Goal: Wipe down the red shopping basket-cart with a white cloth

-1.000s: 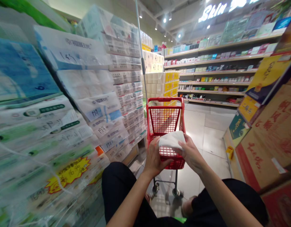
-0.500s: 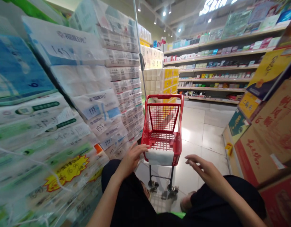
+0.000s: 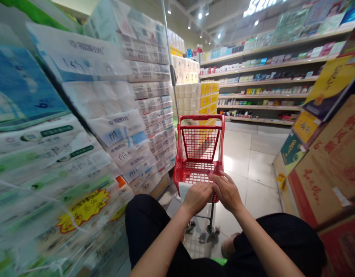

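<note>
Under the half-curled fingers of my left hand [image 3: 197, 198], a white cloth [image 3: 184, 189] covers the near rim of the red basket [image 3: 179, 163]. Beside them, my right hand [image 3: 228, 193] bends loosely; from here I cannot tell whether either grips.

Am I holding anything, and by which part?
Left hand lies on the white rectangular sheet over the red plastic cart's near rim, right hand beside it; grip cannot be told.
</note>
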### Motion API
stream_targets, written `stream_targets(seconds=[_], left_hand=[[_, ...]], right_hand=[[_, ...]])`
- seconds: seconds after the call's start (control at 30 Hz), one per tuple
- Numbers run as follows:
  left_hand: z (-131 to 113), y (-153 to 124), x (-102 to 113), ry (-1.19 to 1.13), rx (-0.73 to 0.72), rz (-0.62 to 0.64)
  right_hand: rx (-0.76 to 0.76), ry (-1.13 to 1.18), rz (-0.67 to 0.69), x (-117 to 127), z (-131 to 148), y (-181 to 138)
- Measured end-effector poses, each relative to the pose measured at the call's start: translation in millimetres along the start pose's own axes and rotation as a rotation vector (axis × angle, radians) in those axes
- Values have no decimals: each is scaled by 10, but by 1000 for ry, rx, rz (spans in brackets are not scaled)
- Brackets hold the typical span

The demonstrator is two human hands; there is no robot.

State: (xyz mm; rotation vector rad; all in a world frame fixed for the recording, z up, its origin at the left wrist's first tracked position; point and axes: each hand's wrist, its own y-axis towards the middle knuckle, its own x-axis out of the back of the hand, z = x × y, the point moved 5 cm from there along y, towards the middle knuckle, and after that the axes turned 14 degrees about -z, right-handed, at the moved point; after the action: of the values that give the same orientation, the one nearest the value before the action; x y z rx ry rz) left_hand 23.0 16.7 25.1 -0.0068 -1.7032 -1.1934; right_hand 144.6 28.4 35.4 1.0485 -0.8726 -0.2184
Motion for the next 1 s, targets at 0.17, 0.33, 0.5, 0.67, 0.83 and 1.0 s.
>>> stream_targets(seconds=[0.17, 0.33, 0.5, 0.67, 0.83, 1.0], left_hand=[[308, -118, 206, 24, -5, 60], [687, -310, 371, 125, -80, 83], [756, -365, 375, 185, -65, 39], [373, -149, 142, 196, -72, 38], [-67, 127, -184, 177, -91, 15], [-38, 98, -136, 148, -106, 34]], right_hand=[[35, -45, 7, 40, -160, -49], [34, -25, 7, 51, -229, -54], [-29, 42, -5, 86, -158, 1], [-68, 31, 8, 108, -80, 40], [-78, 59, 13, 100, -60, 22], [-39, 101, 27, 120, -170, -27]])
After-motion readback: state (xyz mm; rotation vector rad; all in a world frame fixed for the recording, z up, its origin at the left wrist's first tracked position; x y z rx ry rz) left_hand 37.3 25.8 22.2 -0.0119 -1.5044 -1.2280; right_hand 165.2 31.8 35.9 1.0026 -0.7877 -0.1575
